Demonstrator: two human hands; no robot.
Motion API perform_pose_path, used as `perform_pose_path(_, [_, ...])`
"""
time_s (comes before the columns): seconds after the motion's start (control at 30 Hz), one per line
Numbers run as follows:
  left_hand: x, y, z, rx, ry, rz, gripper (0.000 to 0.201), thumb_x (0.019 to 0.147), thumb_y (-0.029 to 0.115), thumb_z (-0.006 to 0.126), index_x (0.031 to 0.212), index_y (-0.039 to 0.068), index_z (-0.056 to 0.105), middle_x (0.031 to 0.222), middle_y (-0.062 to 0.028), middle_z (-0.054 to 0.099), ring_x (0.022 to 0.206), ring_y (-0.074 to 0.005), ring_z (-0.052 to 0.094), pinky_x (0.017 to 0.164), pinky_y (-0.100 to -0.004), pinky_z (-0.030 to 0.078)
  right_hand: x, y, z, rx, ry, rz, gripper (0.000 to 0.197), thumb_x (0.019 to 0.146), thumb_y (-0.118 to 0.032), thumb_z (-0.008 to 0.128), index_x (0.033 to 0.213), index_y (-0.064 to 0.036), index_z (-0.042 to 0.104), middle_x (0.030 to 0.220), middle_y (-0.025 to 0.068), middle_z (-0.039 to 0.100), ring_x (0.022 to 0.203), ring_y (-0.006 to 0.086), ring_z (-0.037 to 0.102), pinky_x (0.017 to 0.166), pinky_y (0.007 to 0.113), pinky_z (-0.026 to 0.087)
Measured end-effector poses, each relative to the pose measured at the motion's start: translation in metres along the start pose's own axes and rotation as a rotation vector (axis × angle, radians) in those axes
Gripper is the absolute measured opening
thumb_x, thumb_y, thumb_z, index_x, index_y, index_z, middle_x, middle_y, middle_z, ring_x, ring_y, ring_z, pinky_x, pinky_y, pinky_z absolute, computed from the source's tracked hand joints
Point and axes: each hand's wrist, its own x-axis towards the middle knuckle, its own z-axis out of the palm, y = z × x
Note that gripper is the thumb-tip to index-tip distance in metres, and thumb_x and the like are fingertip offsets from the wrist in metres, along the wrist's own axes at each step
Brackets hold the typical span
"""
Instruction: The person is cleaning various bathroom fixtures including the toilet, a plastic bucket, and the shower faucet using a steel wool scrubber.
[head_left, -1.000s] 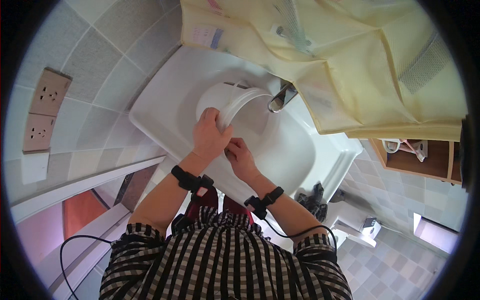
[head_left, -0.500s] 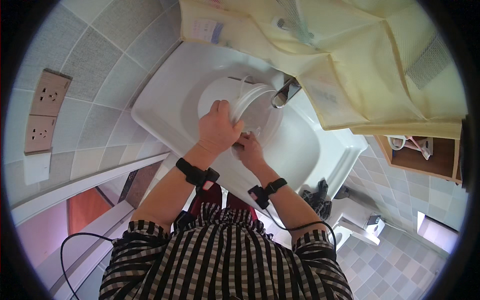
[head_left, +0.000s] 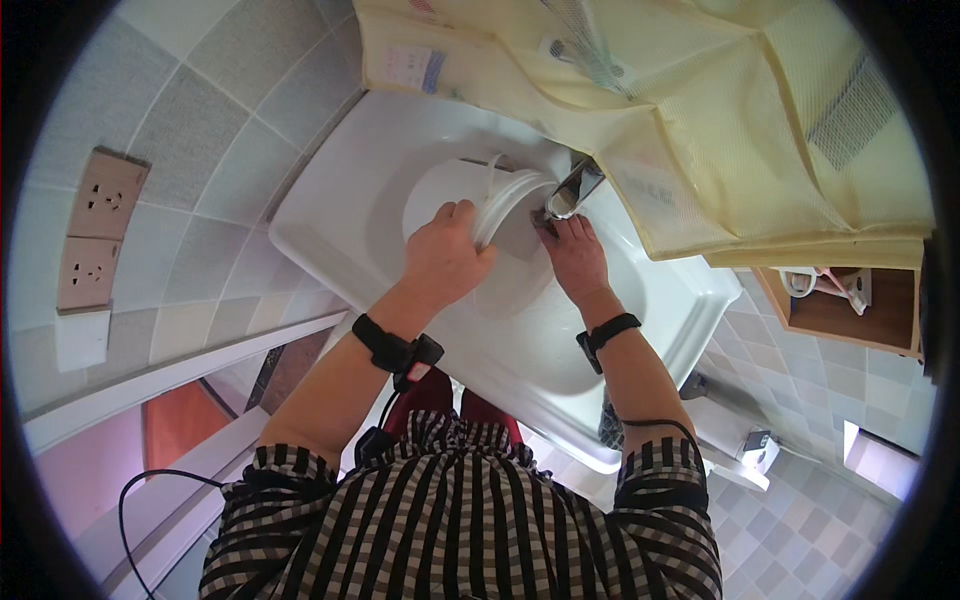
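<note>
A white plastic bucket (head_left: 425, 190) lies tilted on its side in the white washbasin (head_left: 590, 330), its mouth turned to the right. My left hand (head_left: 447, 250) is closed over the near part of its rim. By the bucket's mouth, my right hand (head_left: 577, 258) is just below the chrome faucet (head_left: 572, 192). Its fingers are bent together round a small dark grey thing at their tips, mostly hidden, whose kind does not show. Whether the hand touches the faucet I cannot tell.
A yellow cloth hanging organizer (head_left: 690, 130) covers the far right, close above the faucet. Wall sockets (head_left: 95, 230) are on the tiled wall at left. A wooden shelf box (head_left: 850, 310) with small items hangs at right. Black cables (head_left: 125, 510) trail from my arms.
My right hand has moved up and to the right, from the bucket's near rim to the faucet. The left hand keeps its hold, with the bucket nearly where it was.
</note>
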Motion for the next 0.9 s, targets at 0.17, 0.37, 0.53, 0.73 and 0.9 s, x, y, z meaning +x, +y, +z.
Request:
perform_pose_path(0.17, [0.008,0.013,0.012,-0.049,0.040,0.021,0.040,0.069,0.026,0.065,0.093,0.000,0.049,0.088,-0.0171,0.057,0.074,-0.0377,0.060,0.065,-0.0450,0.052,-0.038,-0.028,0.043,0.230,-0.208,0.517,0.019,0.085,-0.018,0.052,0.095,-0.0045,0.061,0.108,0.0141,0.055,0.098,0.0305,0.053,0.086,0.040,0.045])
perform_pose_path(0.37, [0.004,-0.003,0.002,-0.033,-0.044,-0.039,0.041,0.068,0.028,0.065,0.093,0.001,0.048,0.088,-0.0165,0.056,0.075,-0.0378,0.059,0.064,-0.0451,0.050,0.034,-0.093,0.006,0.805,-0.757,0.359,0.023,0.080,-0.010,0.055,0.102,-0.0081,0.063,0.101,0.0124,0.063,0.089,0.0298,0.060,0.078,0.040,0.049])
perform_pose_path(0.53, [-0.008,-0.015,-0.005,-0.141,-0.004,-0.017,0.028,0.067,0.018,0.065,0.079,0.001,0.046,0.069,-0.0158,0.051,0.061,-0.0322,0.050,0.056,-0.0403,0.042,0.073,-0.101,0.007,1.952,-0.410,0.698,0.028,0.083,-0.012,0.059,0.109,-0.0036,0.060,0.101,0.0074,0.063,0.086,0.0208,0.061,0.074,0.035,0.050])
perform_pose_path(0.73, [-0.014,-0.036,-0.029,-0.172,-0.118,-0.122,0.032,0.066,0.015,0.065,0.085,0.000,0.045,0.073,-0.0184,0.051,0.066,-0.0373,0.052,0.060,-0.0431,0.042,0.084,-0.092,0.043,1.992,0.278,1.316,0.031,0.082,-0.006,0.062,0.112,-0.0015,0.056,0.103,0.0083,0.062,0.090,0.0194,0.060,0.074,0.033,0.050])
perform_pose_path(0.9, [-0.013,-0.021,-0.029,-0.141,-0.174,-0.106,0.032,0.066,0.015,0.064,0.085,-0.001,0.044,0.076,-0.0202,0.052,0.069,-0.0398,0.052,0.062,-0.0445,0.042,0.087,-0.082,0.066,1.335,0.188,1.277,0.022,0.080,-0.004,0.062,0.102,-0.0045,0.062,0.096,0.0104,0.064,0.091,0.0218,0.062,0.071,0.035,0.051])
